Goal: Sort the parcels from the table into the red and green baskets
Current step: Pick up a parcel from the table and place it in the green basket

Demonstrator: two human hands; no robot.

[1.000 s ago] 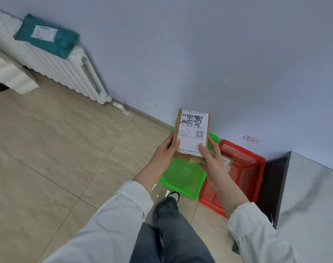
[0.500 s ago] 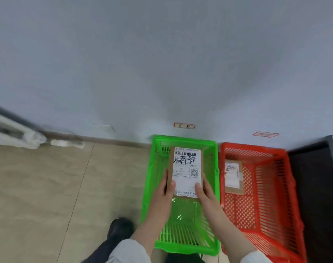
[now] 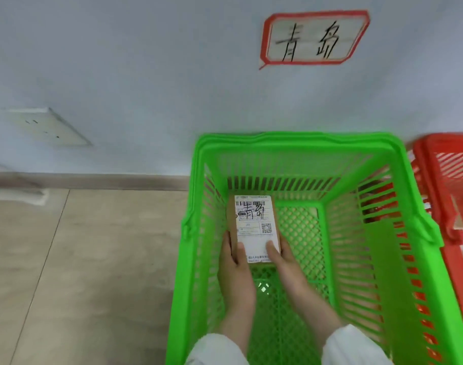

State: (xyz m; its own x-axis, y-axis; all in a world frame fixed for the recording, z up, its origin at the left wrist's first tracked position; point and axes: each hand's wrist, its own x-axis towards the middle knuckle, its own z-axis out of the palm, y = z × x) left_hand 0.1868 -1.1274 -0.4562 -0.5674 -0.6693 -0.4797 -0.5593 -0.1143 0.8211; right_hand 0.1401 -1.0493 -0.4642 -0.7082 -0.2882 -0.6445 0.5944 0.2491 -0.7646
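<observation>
A small brown cardboard parcel (image 3: 254, 222) with a white shipping label and black handwriting is down inside the green basket (image 3: 298, 143), near its far left corner. My left hand (image 3: 235, 272) grips the parcel's near left edge, thumb on top. My right hand (image 3: 285, 262) grips its near right edge, thumb on the label. Both forearms reach into the basket from above. I cannot tell whether the parcel touches the basket floor. The red basket (image 3: 446, 164) stands right beside the green one, cut off by the frame's right edge.
A red-bordered paper sign (image 3: 313, 38) with handwritten characters hangs on the pale wall above the green basket. A wall socket (image 3: 47, 126) sits low on the left. Beige floor tiles (image 3: 88, 272) lie left of the baskets.
My view has dropped much closer to the green basket. Both hands have lowered the parcel from above the rim down into the basket.
</observation>
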